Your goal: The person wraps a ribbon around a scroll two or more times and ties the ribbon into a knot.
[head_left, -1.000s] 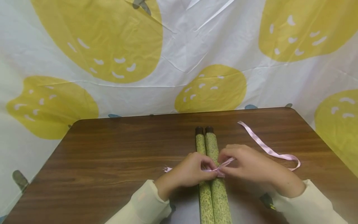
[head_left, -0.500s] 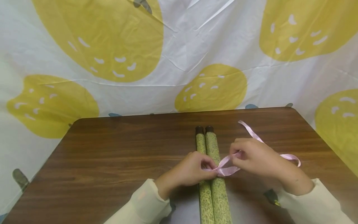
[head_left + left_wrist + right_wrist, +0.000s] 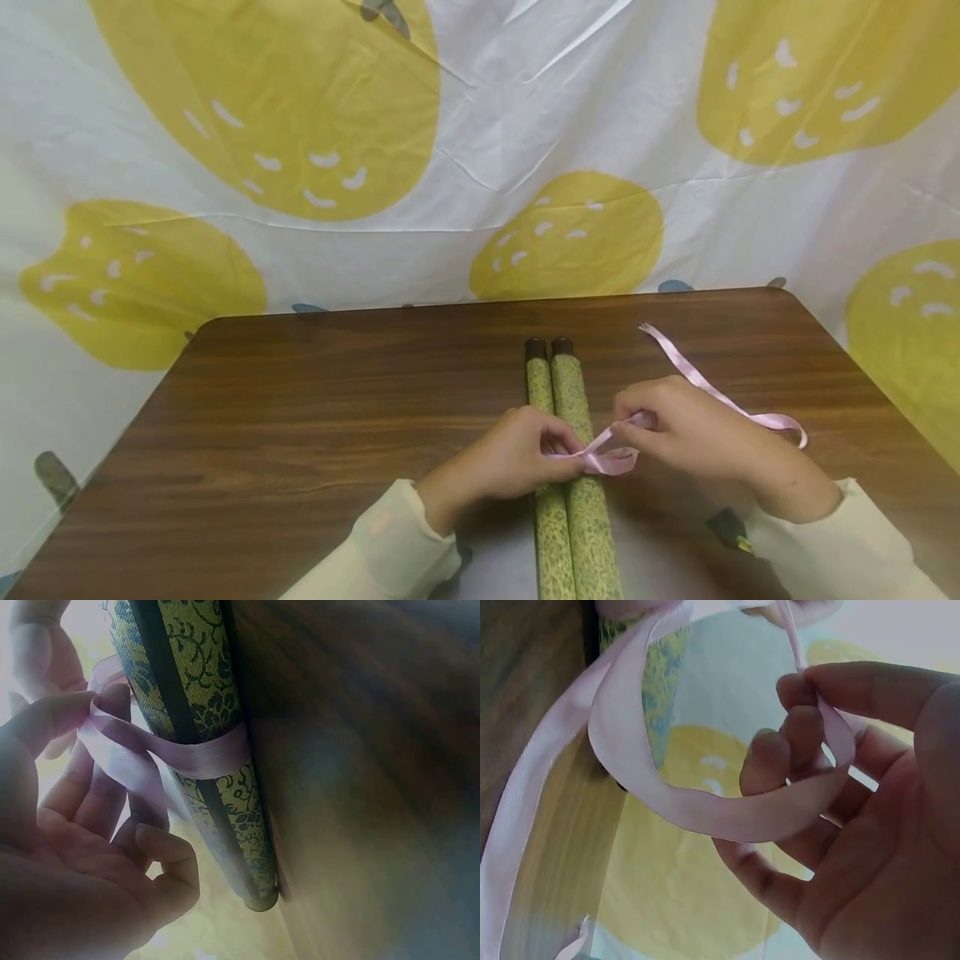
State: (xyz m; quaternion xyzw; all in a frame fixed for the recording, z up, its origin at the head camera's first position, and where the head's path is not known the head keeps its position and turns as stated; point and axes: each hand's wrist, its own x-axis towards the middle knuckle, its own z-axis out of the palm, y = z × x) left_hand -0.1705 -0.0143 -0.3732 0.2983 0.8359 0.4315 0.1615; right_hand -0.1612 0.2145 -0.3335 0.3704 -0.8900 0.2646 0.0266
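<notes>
Pink ribbon (image 3: 739,819) is pinched by left fingers (image 3: 559,428) and right fingers (image 3: 636,402).

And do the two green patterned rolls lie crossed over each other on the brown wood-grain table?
No, in the head view the rolls lie side by side, their dark end caps next to each other.

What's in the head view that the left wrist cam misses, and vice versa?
Head only: the loose ribbon end trailing over the tabletop to the right, and the pale sleeves on both arms.

Left wrist only: the ribbon band lying flat across the side of the patterned roll; in the head view the left hand covers that stretch.

Both: the left hand pinching pink ribbon, part of the right hand, and the wood-grain tabletop.
</notes>
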